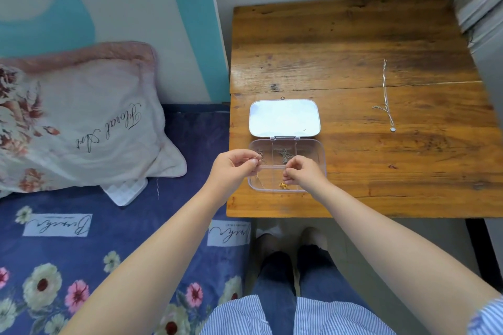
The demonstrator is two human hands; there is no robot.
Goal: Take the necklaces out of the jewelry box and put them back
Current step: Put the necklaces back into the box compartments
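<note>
Pinching a thin chain (258,171), both hands (236,167) hover over the wooden table (353,35) beside a bed (109,226)

The right hand (301,171) covers the near right compartment of the jewelry box (321,156). The chain (259,177) pinched by the left hand (234,167) is too thin to trace. The pillow (81,117) is cut off at the left edge.

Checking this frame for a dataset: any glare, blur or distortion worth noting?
Head view: wide-angle bending curves the wooden table's edges; the open jewelry box lid is washed out pale by glare; the fine chain at the left hand and right hand is barely resolved; lighting is soft, with no hard shadows.
</note>
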